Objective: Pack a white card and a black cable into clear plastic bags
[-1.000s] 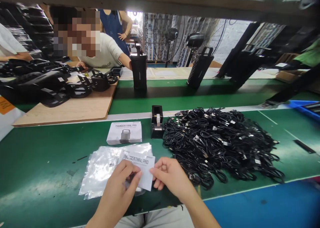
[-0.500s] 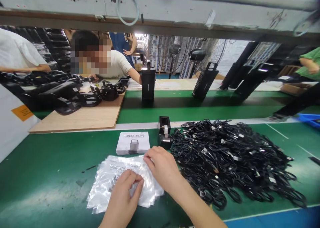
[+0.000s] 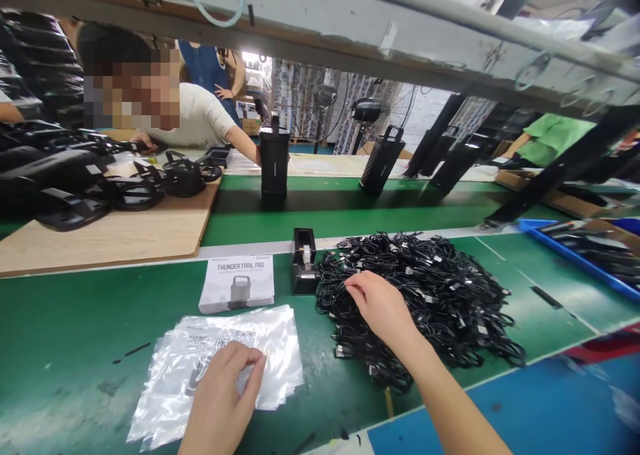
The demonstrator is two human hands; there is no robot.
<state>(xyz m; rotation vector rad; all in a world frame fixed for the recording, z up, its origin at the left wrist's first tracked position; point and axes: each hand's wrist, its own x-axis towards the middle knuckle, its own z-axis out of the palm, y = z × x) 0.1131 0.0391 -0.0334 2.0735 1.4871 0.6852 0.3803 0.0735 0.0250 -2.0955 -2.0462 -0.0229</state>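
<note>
My left hand (image 3: 225,388) rests on a loose stack of clear plastic bags (image 3: 277,375), thumb and fingers pinched on the film of a bag. Printed text shows through the bags. Over the left part of a big heap of coiled black USB cables (image 3: 440,295) is my right hand (image 3: 383,308). Its thumb and fingertips are drawn together; whether a cable is between them I cannot make out. Behind the bags lies a stack of white booklets (image 3: 237,285) printed "THUNDER TRAIL PRO". A black tape dispenser (image 3: 304,262) stands between booklets and cables.
Across the green bench, a co-worker's arm (image 3: 243,142) reaches to a black speaker (image 3: 275,162); another speaker (image 3: 384,160) stands farther right. Black parts lie on a wooden board (image 3: 165,232) at left. A blue tray (image 3: 575,258) is at right. A beam (image 3: 320,35) spans overhead.
My right hand has moved right, from the bags to the cable heap. My left hand stays on the bags. The view has turned to the right.
</note>
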